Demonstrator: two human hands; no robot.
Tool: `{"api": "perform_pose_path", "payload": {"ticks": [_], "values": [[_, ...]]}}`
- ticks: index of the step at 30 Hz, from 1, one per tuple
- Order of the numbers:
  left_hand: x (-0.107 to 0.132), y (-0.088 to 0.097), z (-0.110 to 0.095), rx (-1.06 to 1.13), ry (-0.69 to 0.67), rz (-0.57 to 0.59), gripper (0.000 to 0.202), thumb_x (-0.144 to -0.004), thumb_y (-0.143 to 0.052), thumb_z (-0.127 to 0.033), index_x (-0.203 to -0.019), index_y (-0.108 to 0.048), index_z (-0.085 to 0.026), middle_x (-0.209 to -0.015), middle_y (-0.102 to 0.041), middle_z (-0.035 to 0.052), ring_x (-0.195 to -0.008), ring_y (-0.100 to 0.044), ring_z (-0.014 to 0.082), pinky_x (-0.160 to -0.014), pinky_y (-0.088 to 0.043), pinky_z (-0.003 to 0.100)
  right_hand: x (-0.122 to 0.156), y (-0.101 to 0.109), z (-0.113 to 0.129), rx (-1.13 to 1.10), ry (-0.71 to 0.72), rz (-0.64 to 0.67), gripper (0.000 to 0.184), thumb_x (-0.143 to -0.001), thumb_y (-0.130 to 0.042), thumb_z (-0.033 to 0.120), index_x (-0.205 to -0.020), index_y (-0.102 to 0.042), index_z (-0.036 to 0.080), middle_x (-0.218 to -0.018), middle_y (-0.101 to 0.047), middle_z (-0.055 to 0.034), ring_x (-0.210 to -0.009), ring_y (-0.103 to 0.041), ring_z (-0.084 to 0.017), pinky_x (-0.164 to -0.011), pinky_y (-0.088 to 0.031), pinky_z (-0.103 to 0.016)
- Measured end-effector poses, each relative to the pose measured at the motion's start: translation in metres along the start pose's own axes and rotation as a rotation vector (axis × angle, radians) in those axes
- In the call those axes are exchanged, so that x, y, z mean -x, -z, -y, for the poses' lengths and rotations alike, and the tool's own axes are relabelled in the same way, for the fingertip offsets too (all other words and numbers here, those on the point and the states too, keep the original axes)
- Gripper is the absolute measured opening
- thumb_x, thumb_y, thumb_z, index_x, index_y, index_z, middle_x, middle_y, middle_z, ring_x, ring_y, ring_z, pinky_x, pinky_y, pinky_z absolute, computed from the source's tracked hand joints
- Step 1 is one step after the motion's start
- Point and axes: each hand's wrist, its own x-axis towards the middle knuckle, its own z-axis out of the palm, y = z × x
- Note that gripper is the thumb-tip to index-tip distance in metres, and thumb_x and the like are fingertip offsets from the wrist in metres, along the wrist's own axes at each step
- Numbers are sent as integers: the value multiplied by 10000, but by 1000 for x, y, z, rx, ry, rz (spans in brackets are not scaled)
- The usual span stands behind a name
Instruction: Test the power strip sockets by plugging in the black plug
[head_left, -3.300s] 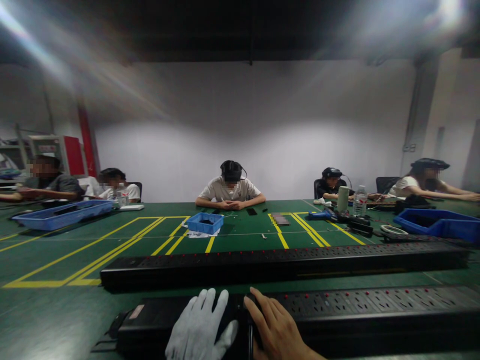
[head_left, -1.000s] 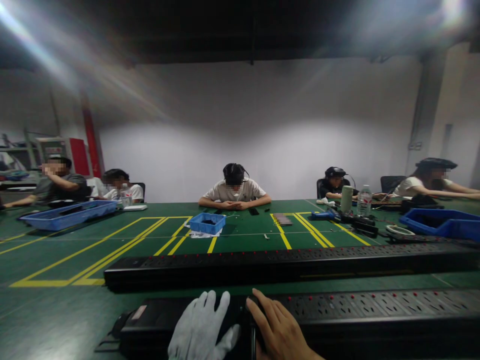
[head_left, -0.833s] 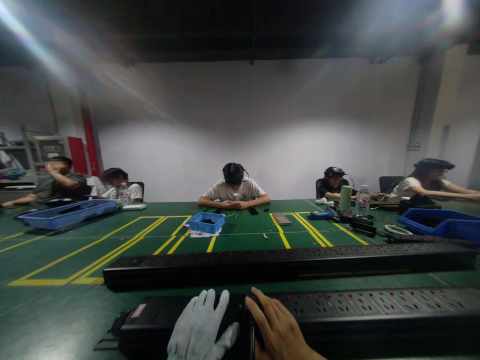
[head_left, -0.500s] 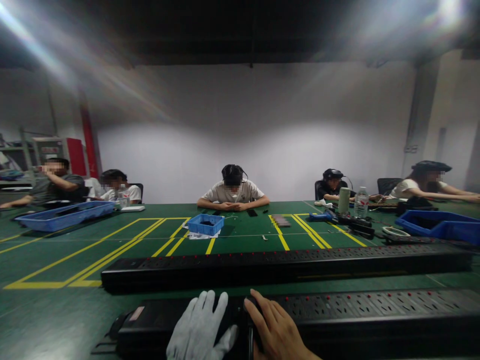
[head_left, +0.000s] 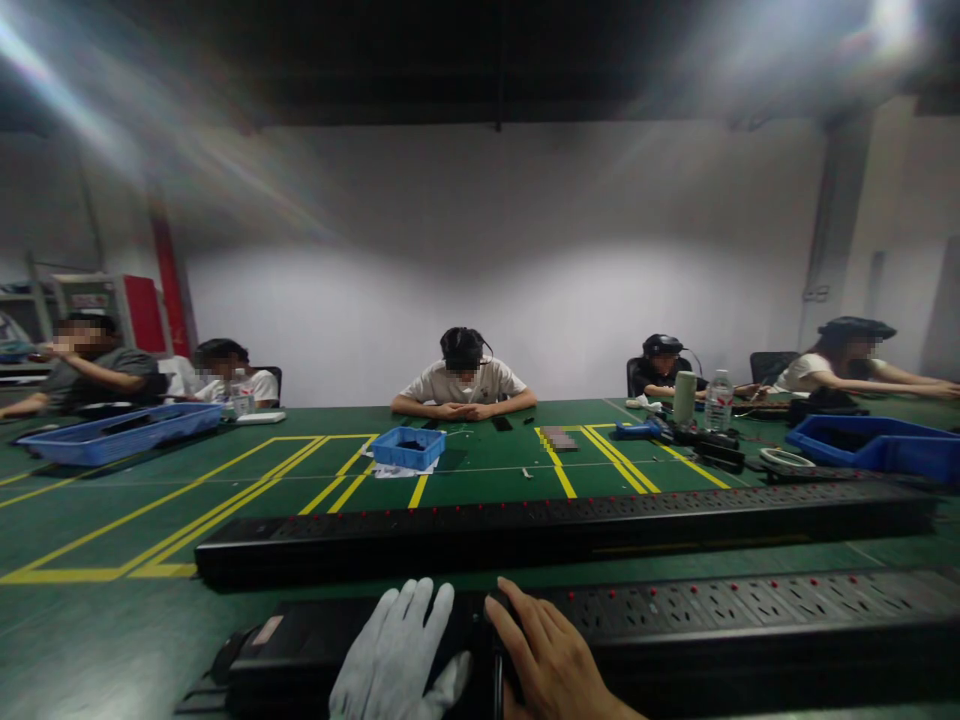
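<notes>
My left hand (head_left: pixel 397 655), in a pale grey glove, lies with its fingers stretched over the left part of a long black power strip (head_left: pixel 720 650). That strip has a row of sockets and small red dots along its top. Close beside it, my bare right hand (head_left: pixel 551 655) is bent over the same strip, fingers curled and the thumb mostly hidden. A thin dark upright thing (head_left: pixel 499 675) with a shiny edge shows at its fingers; I cannot make out its kind. A cord end sticks out at the strip's left end.
A second black power strip (head_left: pixel 525 535) lies parallel just beyond. Farther off on the green table (head_left: pixel 247 510) are a small blue bin (head_left: pixel 409 449), larger blue trays (head_left: pixel 127 436) at both sides, a blue-handled tool (head_left: pixel 637 430) and a bottle (head_left: pixel 720 402). Several people sit around the far side.
The view has shifted slightly, so most things sit a little farther left. Both hands keep nearly the same place on the near power strip.
</notes>
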Motion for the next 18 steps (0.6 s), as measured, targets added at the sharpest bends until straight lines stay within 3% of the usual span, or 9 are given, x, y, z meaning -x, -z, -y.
{"api": "perform_pose_path", "payload": {"ticks": [8,18], "values": [[-5,12,3,36,9,-1,378,-891,-522,-387,-1172,-592,-145,-1085,-685,94,-1047,-618,238,-907,-485,388,4,-4,-1,-26,-8,36,734,-698,-467,168,-1414,-324,85,-1357,-523,-226,-1124,-608,-284,-872,-524,-363],[16,-10,3,55,-4,31,504,-858,-571,-502,-1225,-571,-156,-1189,-652,79,-1127,-580,246,-936,-493,383,5,-4,0,-42,-10,58,746,-694,-483,172,-1416,-318,84,-1384,-492,-234,-1126,-604,-295,-893,-507,-372]]}}
